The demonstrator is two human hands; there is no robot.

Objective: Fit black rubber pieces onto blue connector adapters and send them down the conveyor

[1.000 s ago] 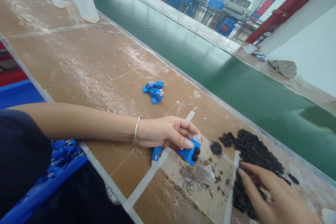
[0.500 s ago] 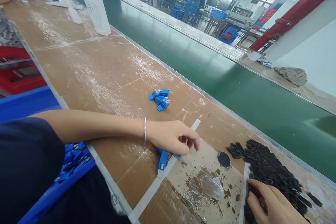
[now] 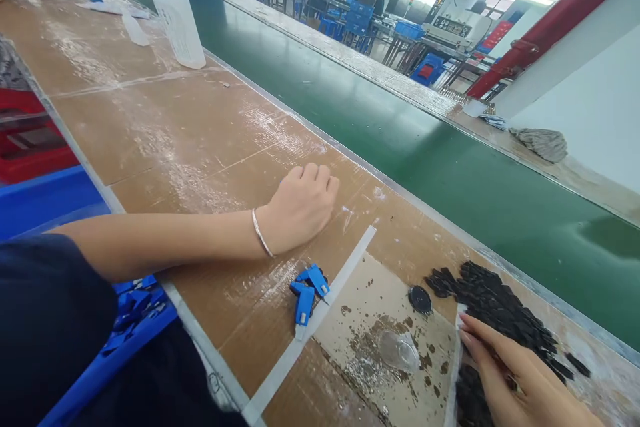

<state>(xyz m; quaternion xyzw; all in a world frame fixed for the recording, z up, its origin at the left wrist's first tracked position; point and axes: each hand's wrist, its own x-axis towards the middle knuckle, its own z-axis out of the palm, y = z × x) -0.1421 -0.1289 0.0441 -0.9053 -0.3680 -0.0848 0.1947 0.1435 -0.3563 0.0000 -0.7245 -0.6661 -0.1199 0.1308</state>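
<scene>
Smooth blue plastic pieces (image 3: 303,307), matt black pile (image 3: 503,307), glossy belt (image 3: 350,110)

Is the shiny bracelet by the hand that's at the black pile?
No, the shiny bracelet sits at the wrist of the left hand, while the right hand is by the black pile.

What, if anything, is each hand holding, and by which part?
Cannot be told: the left hand hides its grip, and the right hand, beside black pieces, shows nothing clear in its grip.
</scene>
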